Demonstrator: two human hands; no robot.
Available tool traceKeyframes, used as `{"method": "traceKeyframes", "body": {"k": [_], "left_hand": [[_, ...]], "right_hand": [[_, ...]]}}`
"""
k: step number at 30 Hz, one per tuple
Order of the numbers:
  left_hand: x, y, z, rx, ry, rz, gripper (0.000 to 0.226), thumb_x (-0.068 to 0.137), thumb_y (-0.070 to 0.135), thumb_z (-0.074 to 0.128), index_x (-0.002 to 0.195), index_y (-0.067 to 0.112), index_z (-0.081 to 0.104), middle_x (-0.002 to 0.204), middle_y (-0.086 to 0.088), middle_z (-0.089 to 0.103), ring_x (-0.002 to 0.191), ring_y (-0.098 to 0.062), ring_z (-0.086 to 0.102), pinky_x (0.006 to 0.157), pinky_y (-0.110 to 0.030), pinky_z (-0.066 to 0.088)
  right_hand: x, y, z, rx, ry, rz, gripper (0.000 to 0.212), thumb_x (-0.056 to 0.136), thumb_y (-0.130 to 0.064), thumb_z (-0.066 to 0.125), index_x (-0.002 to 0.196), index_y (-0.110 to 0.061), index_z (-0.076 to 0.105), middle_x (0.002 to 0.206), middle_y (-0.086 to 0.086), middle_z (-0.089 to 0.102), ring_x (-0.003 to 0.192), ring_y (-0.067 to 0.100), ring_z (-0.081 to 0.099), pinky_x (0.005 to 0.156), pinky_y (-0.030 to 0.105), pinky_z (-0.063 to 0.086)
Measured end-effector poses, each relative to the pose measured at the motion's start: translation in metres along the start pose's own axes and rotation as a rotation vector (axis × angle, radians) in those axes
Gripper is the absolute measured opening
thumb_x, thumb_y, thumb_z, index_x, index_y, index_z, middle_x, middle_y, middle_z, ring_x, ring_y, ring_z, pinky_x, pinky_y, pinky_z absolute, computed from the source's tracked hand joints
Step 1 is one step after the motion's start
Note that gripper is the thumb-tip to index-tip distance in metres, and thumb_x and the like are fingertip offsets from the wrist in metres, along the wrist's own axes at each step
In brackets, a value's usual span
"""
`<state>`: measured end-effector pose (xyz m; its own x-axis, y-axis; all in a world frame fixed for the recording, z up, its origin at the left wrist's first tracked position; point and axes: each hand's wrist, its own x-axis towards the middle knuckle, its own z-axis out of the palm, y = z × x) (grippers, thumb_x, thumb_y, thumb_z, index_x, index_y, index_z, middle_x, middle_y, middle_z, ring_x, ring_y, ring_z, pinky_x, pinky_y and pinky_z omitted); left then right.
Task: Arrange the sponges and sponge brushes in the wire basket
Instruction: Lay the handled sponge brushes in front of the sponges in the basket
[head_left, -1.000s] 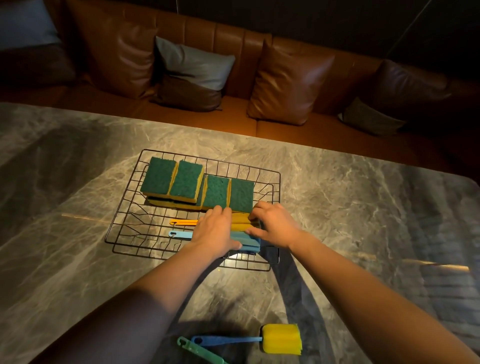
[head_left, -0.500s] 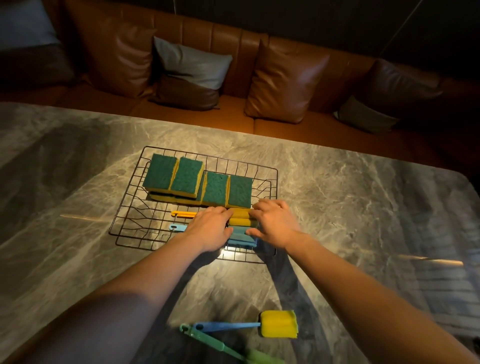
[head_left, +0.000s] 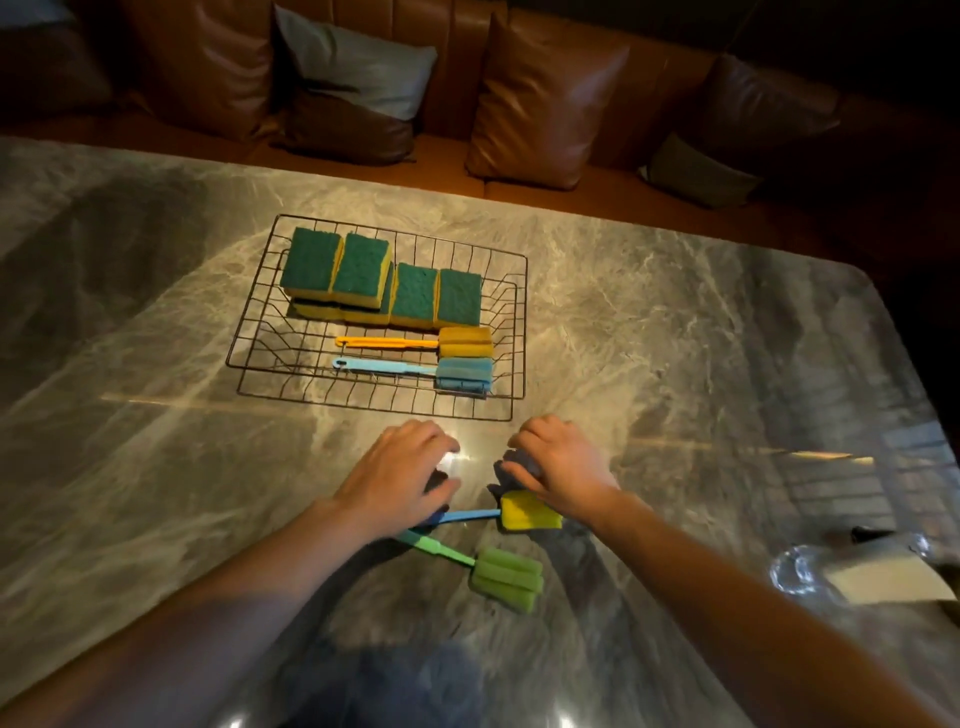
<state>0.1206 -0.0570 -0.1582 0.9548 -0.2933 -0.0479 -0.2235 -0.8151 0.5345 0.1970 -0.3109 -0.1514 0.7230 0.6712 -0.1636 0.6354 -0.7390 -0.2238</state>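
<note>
The black wire basket (head_left: 249, 332) holds several green-topped yellow sponges (head_left: 382, 283) in a row along its back. In front of them lie an orange-handled yellow sponge brush (head_left: 465, 341) and a blue sponge brush (head_left: 462, 372), heads to the right. On the table nearer me lie a blue-handled brush with a yellow head (head_left: 527, 513) and a green sponge brush (head_left: 506, 578). My left hand (head_left: 400, 475) hovers over the blue handle, fingers apart. My right hand (head_left: 563, 465) hovers just above the yellow head, fingers curled and holding nothing.
The grey marble table (head_left: 701, 338) ends at a brown leather sofa with cushions (head_left: 540, 98) behind it. A clear glass object with a white card (head_left: 878, 574) sits at the table's near right edge.
Both hands have left the two brushes in the basket and drawn back toward me, now over the yellow-headed brush on the table. The green brush has come into view.
</note>
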Motion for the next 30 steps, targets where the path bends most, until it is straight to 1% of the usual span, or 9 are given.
{"method": "traceKeyframes", "body": {"k": [3, 6, 10, 13, 17, 20, 23, 26, 30], "left_hand": [[-0.020, 0.016, 0.027, -0.046, -0.172, 0.036, 0.051, 0.087, 0.061, 0.053, 0.124, 0.027, 0.059, 0.117, 0.011, 0.058, 0.108, -0.010, 0.052, 0.092, -0.031, 0.048], [-0.032, 0.032, 0.047, -0.103, -0.286, 0.055, 0.053, 0.083, 0.064, 0.058, 0.125, 0.033, 0.053, 0.117, 0.012, 0.054, 0.107, -0.010, 0.051, 0.088, -0.031, 0.046], [-0.038, 0.054, 0.068, -0.149, -0.380, 0.056, 0.061, 0.078, 0.057, 0.067, 0.131, 0.036, 0.047, 0.127, 0.008, 0.054, 0.114, -0.014, 0.050, 0.093, -0.036, 0.043], [-0.039, 0.062, 0.079, -0.105, -0.430, 0.044, 0.059, 0.084, 0.043, 0.071, 0.138, 0.035, 0.048, 0.135, 0.004, 0.054, 0.122, -0.020, 0.051, 0.100, -0.042, 0.043], [-0.036, 0.065, 0.084, -0.180, -0.433, -0.101, 0.055, 0.092, 0.036, 0.066, 0.144, 0.033, 0.047, 0.137, -0.002, 0.055, 0.125, -0.027, 0.053, 0.103, -0.045, 0.044], [-0.031, 0.062, 0.079, -0.201, -0.476, -0.131, 0.052, 0.096, 0.037, 0.059, 0.146, 0.035, 0.045, 0.132, -0.001, 0.053, 0.124, -0.027, 0.052, 0.102, -0.047, 0.045], [-0.030, 0.053, 0.069, -0.222, -0.467, -0.154, 0.048, 0.097, 0.037, 0.054, 0.144, 0.037, 0.044, 0.126, 0.001, 0.050, 0.119, -0.025, 0.053, 0.099, -0.046, 0.047], [-0.030, 0.044, 0.052, -0.252, -0.404, -0.187, 0.050, 0.096, 0.033, 0.055, 0.145, 0.030, 0.048, 0.125, 0.002, 0.049, 0.117, -0.023, 0.054, 0.102, -0.046, 0.046], [-0.028, 0.037, 0.020, -0.300, -0.286, -0.185, 0.050, 0.096, 0.028, 0.058, 0.145, 0.022, 0.051, 0.123, 0.005, 0.048, 0.115, -0.017, 0.053, 0.103, -0.039, 0.045]], "right_hand": [[-0.025, 0.000, 0.014, -0.030, -0.142, 0.032, 0.044, 0.095, -0.055, 0.051, 0.119, -0.021, 0.062, 0.117, 0.002, 0.062, 0.106, 0.026, 0.056, 0.085, 0.039, 0.046], [-0.042, 0.001, 0.022, -0.021, -0.226, 0.091, 0.054, 0.090, -0.065, 0.049, 0.126, -0.025, 0.059, 0.124, 0.000, 0.059, 0.113, 0.024, 0.053, 0.090, 0.040, 0.046], [-0.055, 0.004, 0.027, 0.023, -0.295, 0.114, 0.060, 0.088, -0.064, 0.055, 0.134, -0.025, 0.054, 0.130, 0.002, 0.057, 0.118, 0.025, 0.051, 0.094, 0.041, 0.046], [-0.057, 0.004, 0.030, 0.009, -0.345, 0.112, 0.056, 0.091, -0.057, 0.059, 0.133, -0.020, 0.054, 0.127, 0.006, 0.056, 0.117, 0.028, 0.051, 0.091, 0.042, 0.047], [-0.059, 0.003, 0.028, -0.017, -0.370, 0.145, 0.061, 0.089, -0.056, 0.063, 0.136, -0.019, 0.052, 0.125, 0.009, 0.052, 0.115, 0.030, 0.051, 0.092, 0.044, 0.049], [-0.061, 0.006, 0.027, -0.038, -0.383, 0.191, 0.064, 0.087, -0.058, 0.064, 0.137, -0.020, 0.051, 0.125, 0.009, 0.054, 0.115, 0.030, 0.053, 0.093, 0.045, 0.049], [-0.062, 0.010, 0.027, 0.014, -0.414, 0.223, 0.057, 0.087, -0.054, 0.066, 0.132, -0.020, 0.055, 0.121, 0.009, 0.057, 0.112, 0.030, 0.056, 0.090, 0.043, 0.050], [-0.060, 0.009, 0.026, 0.122, -0.423, 0.242, 0.048, 0.090, -0.045, 0.066, 0.129, -0.017, 0.057, 0.117, 0.009, 0.054, 0.105, 0.030, 0.059, 0.086, 0.041, 0.052], [-0.055, 0.005, 0.018, 0.237, -0.342, 0.209, 0.037, 0.095, -0.036, 0.064, 0.124, -0.015, 0.061, 0.117, 0.008, 0.056, 0.104, 0.027, 0.059, 0.088, 0.034, 0.047]]}}
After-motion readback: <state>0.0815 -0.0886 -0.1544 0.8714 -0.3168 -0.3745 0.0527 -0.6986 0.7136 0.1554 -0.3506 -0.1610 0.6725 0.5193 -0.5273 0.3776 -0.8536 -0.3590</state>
